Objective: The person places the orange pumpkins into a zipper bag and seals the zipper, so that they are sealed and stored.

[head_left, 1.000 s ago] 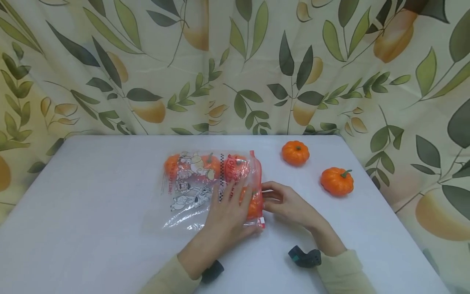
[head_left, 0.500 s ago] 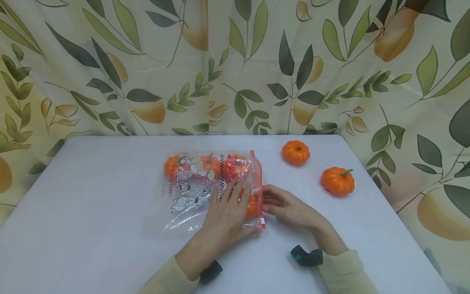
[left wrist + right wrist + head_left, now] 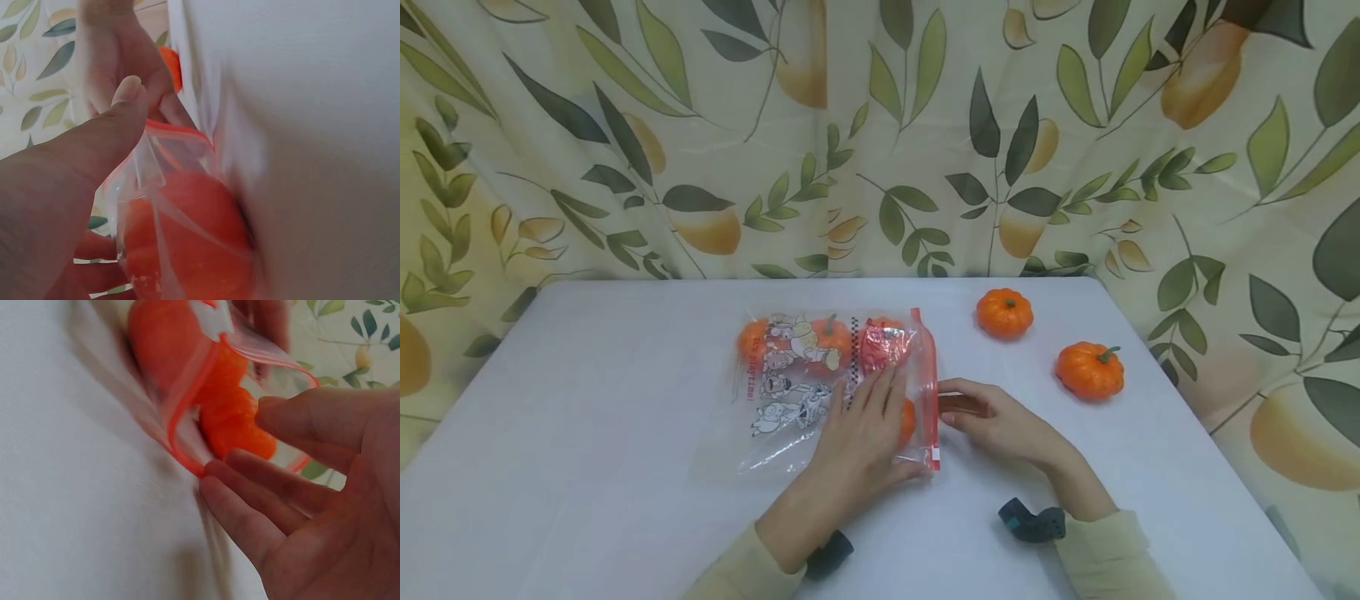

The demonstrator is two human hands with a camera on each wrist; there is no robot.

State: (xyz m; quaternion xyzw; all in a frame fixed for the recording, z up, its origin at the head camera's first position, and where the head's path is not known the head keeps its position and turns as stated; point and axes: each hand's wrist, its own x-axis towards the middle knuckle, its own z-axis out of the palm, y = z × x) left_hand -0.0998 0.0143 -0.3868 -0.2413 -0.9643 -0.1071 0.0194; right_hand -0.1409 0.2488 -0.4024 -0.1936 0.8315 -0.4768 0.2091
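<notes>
A clear zip bag (image 3: 805,400) with a red zip edge and printed cartoon figures lies flat on the table, its mouth to the right. Several orange toy pumpkins (image 3: 831,340) show through the plastic. My left hand (image 3: 857,429) rests on the bag with fingers spread, over the pumpkin nearest the mouth (image 3: 907,423). At the red edge is my right hand (image 3: 1000,421); in the right wrist view its fingers (image 3: 244,515) are extended by the lower lip, thumb apart, holding nothing. The bag's mouth gapes there, with pumpkins (image 3: 234,425) inside.
Two loose toy pumpkins (image 3: 1004,314) (image 3: 1090,371) stand on the white table (image 3: 587,400), right of the bag. Behind the table hangs a leaf-patterned curtain (image 3: 895,167). Dark wrist devices (image 3: 1032,521) are by both sleeves.
The pumpkin under my left hand has shifted slightly left, deeper into the bag. Both hands stay almost in place; the loose pumpkins have not moved.
</notes>
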